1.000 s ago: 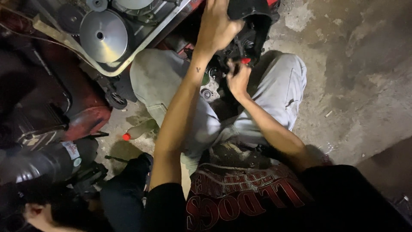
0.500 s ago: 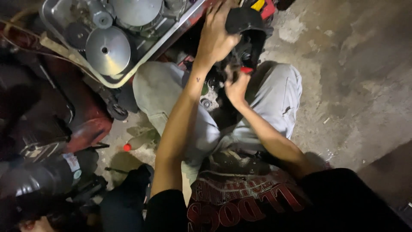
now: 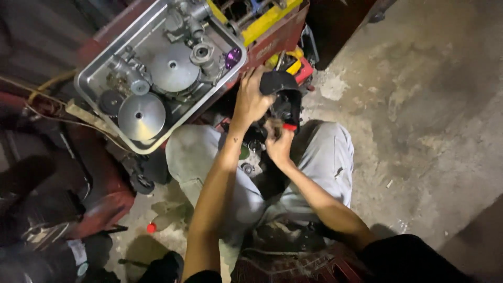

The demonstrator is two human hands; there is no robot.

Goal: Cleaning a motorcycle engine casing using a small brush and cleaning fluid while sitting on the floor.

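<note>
Black machine part (image 3: 283, 97), held between the person's knees, sits just past twelve o'clock from the right hand (image 3: 279, 144) and at three o'clock from the left hand (image 3: 250, 102). It looks like a stiff, fairly heavy piece of metal and hard plastic, probably oily, so it likely wants a firm hold on its rounded top shell and a second hold low down near the red tip (image 3: 290, 127). It is dark, bulky and curved, with that small red bit at its lower edge; finer detail is lost in shadow. The left hand lies over the top of the part, fingers curled and pressed on its shell. The right hand's fingers are pinched together at the underside, beside the red tip, though what they grip cannot be made out. At ten o'clock from the part a metal tray (image 3: 94, 78) holds round silver discs (image 3: 141, 116) and other engine pieces. A small red cap (image 3: 151, 227) lies on the concrete floor (image 3: 419, 105) at seven o'clock.
</note>
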